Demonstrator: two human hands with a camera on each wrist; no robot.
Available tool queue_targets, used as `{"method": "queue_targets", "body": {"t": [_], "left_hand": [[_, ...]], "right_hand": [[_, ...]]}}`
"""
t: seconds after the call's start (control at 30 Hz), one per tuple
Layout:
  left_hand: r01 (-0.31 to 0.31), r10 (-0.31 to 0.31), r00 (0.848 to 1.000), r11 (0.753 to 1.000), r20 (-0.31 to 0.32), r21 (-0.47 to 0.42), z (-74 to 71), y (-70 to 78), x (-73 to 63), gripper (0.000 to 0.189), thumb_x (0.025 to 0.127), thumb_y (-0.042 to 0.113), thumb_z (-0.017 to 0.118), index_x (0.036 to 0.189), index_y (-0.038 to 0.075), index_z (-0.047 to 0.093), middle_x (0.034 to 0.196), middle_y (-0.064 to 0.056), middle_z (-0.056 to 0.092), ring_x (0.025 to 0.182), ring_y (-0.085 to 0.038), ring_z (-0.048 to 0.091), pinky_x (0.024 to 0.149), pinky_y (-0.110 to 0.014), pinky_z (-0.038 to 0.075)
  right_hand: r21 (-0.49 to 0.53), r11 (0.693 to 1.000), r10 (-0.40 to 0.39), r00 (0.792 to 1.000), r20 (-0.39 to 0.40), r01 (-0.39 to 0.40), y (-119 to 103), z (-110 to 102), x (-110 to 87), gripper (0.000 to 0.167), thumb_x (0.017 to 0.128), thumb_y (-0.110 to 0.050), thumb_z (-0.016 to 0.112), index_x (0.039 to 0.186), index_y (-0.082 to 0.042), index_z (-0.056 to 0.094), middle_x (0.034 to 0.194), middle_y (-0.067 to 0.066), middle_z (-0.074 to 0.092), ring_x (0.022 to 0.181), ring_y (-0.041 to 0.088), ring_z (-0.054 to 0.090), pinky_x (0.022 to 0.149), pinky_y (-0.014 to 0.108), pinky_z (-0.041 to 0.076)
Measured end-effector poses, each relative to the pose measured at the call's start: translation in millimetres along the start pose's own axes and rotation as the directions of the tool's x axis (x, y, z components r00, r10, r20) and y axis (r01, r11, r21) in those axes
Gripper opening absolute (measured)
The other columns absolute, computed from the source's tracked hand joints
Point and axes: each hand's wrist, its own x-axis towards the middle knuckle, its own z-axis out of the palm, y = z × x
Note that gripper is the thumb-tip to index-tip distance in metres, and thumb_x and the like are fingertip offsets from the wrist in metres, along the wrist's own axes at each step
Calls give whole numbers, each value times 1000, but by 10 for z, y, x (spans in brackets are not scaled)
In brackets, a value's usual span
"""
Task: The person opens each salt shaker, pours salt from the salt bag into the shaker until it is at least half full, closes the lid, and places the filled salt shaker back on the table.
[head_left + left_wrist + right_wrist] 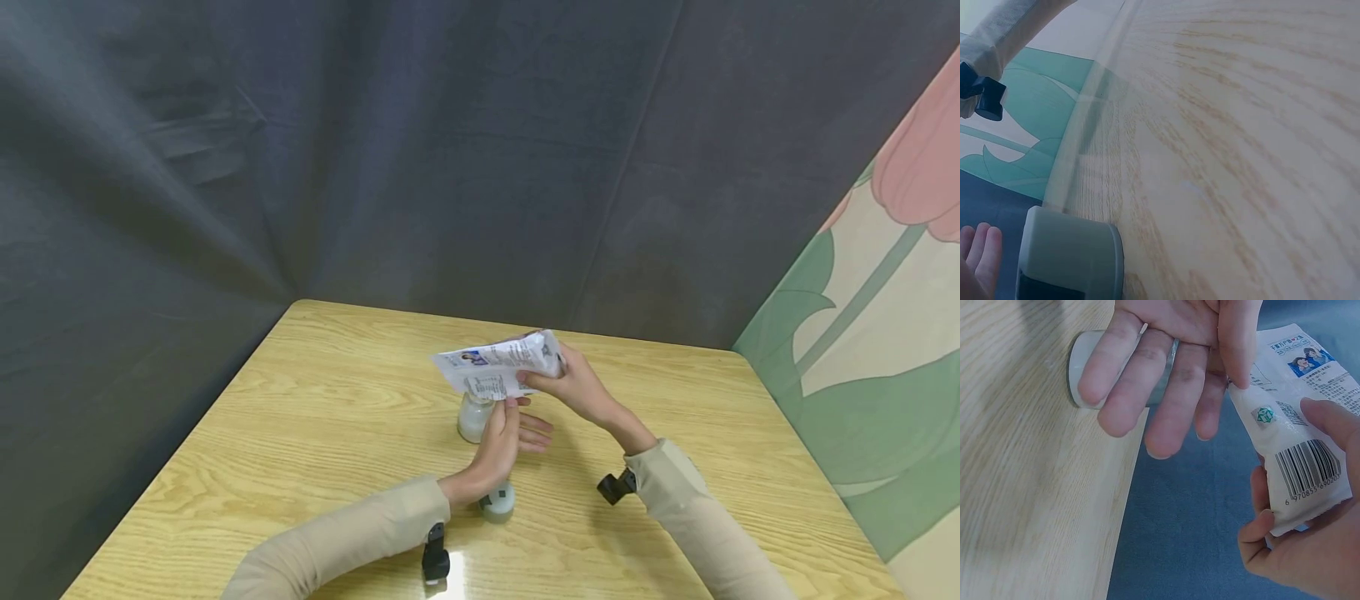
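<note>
Across the upper frame, soft dark curtain (465, 150), faintly creased. Below, glossy yellow wood-grained desk (345, 400); at far right, flower-patterned wall (885, 333). Just below centre, held above the desk, crinkled white printed packet (495, 362): long axis roughly left to right, slightly higher at right, left end pointing toward the jar; contents hidden. Curled around its right end, right grip (573, 387), thumb on the printed face. Under its lower edge, left grip (498, 450), fingers straight and spread, thumb touching the packet. Beneath the packet's left half, rounded glass jar (472, 421), whitish inside, mouth hidden. Beside the left wrist, pale-green round canister (501, 504).
</note>
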Motion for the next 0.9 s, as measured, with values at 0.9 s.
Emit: {"method": "queue_targets", "body": {"t": [0.9], "left_hand": [[8, -8, 1000, 1000, -6, 1, 0, -207, 112, 42, 112, 29, 14, 129, -2, 37, 107, -28, 66, 95, -48, 66, 82, -48, 61]], "right_hand": [[-32, 999, -33, 999, 0, 33, -64, -24, -4, 45, 92, -3, 71, 134, -11, 56, 122, 7, 66, 106, 22, 66, 86, 37, 58]]}}
